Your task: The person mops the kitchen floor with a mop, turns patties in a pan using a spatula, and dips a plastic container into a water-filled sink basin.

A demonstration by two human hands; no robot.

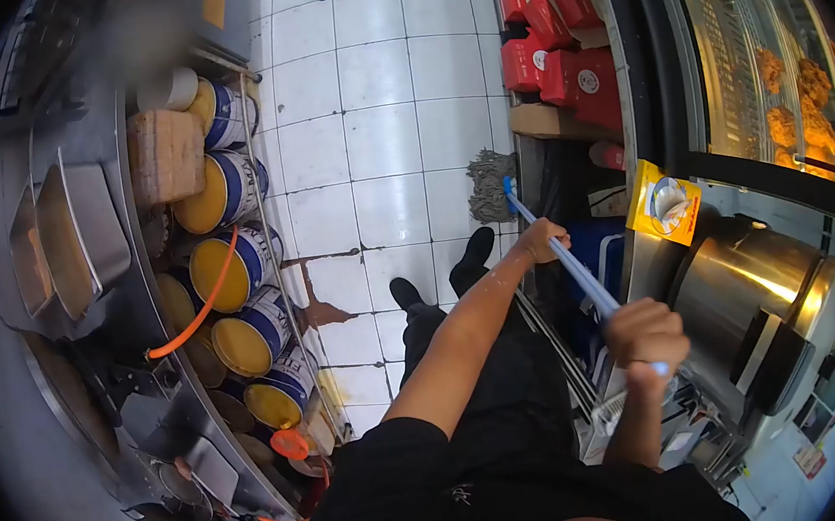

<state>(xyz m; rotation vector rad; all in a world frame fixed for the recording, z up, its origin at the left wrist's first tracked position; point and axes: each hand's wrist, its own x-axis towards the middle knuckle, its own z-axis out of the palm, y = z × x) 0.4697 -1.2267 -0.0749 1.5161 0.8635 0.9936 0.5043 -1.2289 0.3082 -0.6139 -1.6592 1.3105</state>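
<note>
A mop with a pale blue handle [589,282] slants across the right side of the view. Its grey string head [491,185] rests on the white tiled floor, against the base of the right-hand shelving. Lower on the shaft, nearer the mop head, one hand, my left hand [542,240], is closed round the handle. My right hand [645,331] grips the upper end, whose tip shows just below the fist. Both feet, in black shoes [474,248], stand on the tiles behind the mop head.
Several large tins [229,287] line a low shelf at left, beneath a steel counter [202,422] with an orange hose [209,306]. Red boxes [594,88] fill the right shelf. A steel cooker [756,278] and a heated cabinet with fried food [803,113] stand at right.
</note>
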